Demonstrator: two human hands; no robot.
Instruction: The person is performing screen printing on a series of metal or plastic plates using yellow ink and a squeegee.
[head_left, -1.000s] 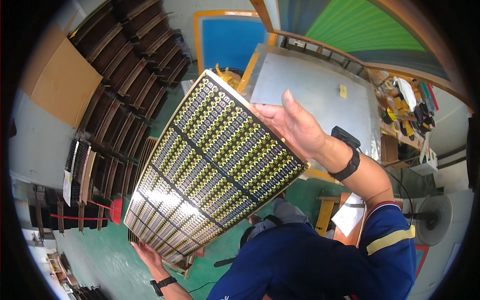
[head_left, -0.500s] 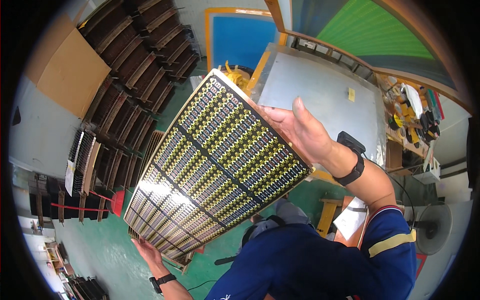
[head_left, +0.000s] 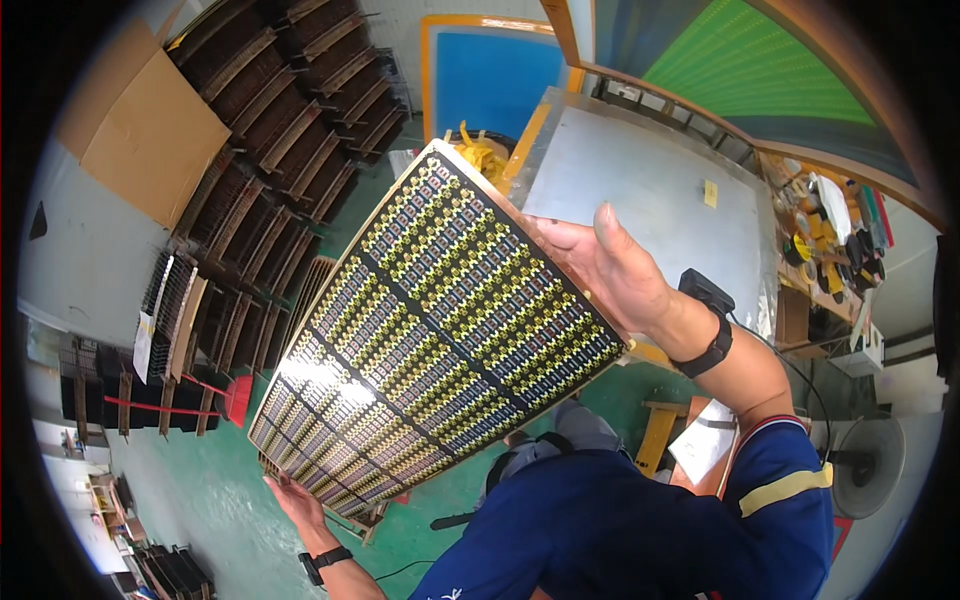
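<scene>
Fingers of the right hand (head_left: 640,285) and left hand (head_left: 300,512), in the head view, hold a patterned board (head_left: 455,325) by opposite edges, tilted near the table (head_left: 640,190); the right thumb stands clear. With so little wrapped grip, it could slip, or a corner could scrape the table.

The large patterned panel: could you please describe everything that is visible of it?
The patterned panel is a thin, four-sided, glossy sheet of uncertain material. Dense rows of small, mostly yellow and pale marks cover its black face, divided into blocks by plain dark bands; a narrow pale border edges it. White glare lies toward its lower left. It is held up, apparently tilted, above the green floor, with the left hand at its lower-left end and the right hand along its upper-right edge.
</scene>
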